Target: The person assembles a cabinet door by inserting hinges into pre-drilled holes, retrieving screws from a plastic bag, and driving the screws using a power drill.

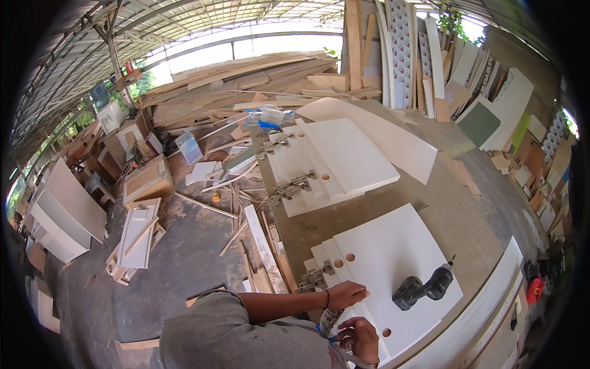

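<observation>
My left hand is closed at the near-left edge of a white panel with round drilled holes; whatever its fingers hold is hidden. Below it, my right hand has its fingers curled on a crumpled clear plastic bag with a bit of blue, close to my body. Metal cabinet hinges cluster on the panel's left edge, beside my left wrist. A black cordless drill lies on the panel to the right of both hands, its bit pointing away.
Farther along the worktable, stacked white panels carry more hinges, with another plastic bag behind. Long white strips lie at right. Wood offcuts litter the floor at left. Boards lean against the far wall.
</observation>
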Action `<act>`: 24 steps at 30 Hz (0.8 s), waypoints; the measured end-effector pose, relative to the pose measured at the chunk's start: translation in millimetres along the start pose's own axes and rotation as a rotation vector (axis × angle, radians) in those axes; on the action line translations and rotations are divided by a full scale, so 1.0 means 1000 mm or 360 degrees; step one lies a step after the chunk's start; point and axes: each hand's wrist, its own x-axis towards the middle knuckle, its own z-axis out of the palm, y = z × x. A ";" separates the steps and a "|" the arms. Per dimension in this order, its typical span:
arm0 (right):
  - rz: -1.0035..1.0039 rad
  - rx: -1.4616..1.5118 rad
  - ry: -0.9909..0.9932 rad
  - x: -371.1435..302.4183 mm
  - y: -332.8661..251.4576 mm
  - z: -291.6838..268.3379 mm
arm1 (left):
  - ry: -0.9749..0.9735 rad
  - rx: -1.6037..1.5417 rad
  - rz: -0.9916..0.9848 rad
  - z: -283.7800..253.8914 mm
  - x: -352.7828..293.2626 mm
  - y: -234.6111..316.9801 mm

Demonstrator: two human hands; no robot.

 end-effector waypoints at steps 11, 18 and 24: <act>-0.0260 -0.1327 0.0179 0.057 0.015 0.029 | 0.0243 0.0249 -0.0217 -0.026 -0.015 -0.022; -0.0437 -0.1758 0.0286 0.082 0.003 0.045 | 0.0324 0.0322 -0.0390 -0.040 -0.004 -0.029; -0.0450 -0.1672 0.0394 0.103 0.005 0.048 | 0.0414 0.0360 -0.0323 -0.049 0.014 -0.037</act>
